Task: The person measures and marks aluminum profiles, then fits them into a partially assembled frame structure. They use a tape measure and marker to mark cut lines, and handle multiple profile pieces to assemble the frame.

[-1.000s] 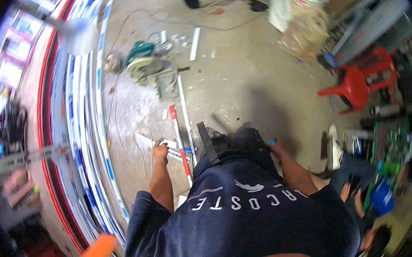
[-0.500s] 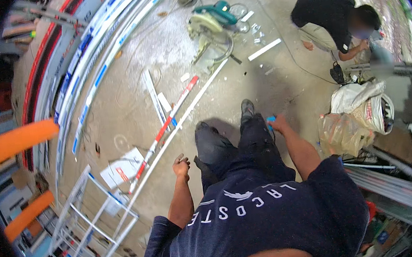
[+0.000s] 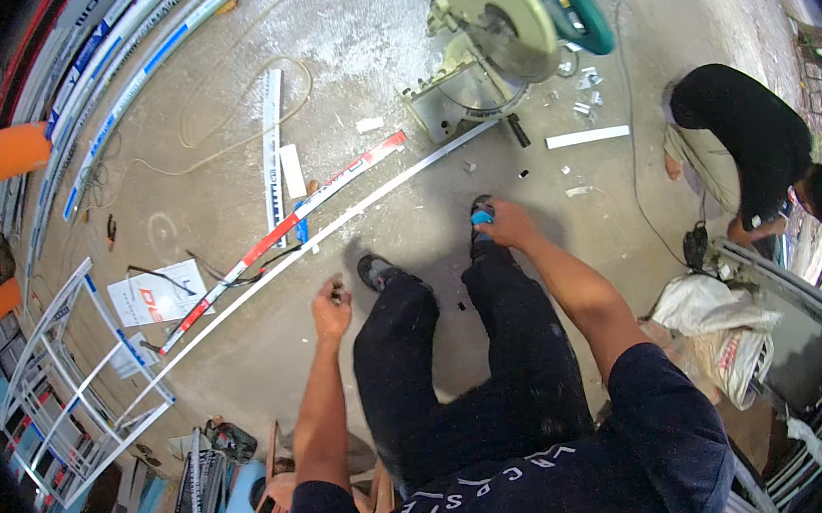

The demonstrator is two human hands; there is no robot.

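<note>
I am seated, looking down at my dark trousers and shoes on a concrete floor. My left hand [image 3: 330,308] is half curled above the floor beside my left knee, pinching something small and dark; what it is I cannot tell. My right hand [image 3: 500,225] is out over my right foot, closed on a small blue object [image 3: 480,217]. A long white aluminium strip [image 3: 328,233] and a red-and-white profile [image 3: 288,227] lie on the floor just beyond my feet.
A green-and-cream mitre saw [image 3: 508,31] stands ahead with offcuts around it. A person in black [image 3: 744,136] crouches at the right near white sacks [image 3: 713,320]. White frames [image 3: 75,392] lie at the left, long profiles [image 3: 102,84] are stacked at the far left, and a cable [image 3: 216,117] loops across the floor.
My view has swung left and down, so the saw and the crouching person sit further right. My left hand has lifted from beside my knee. My right hand stays at my right foot.
</note>
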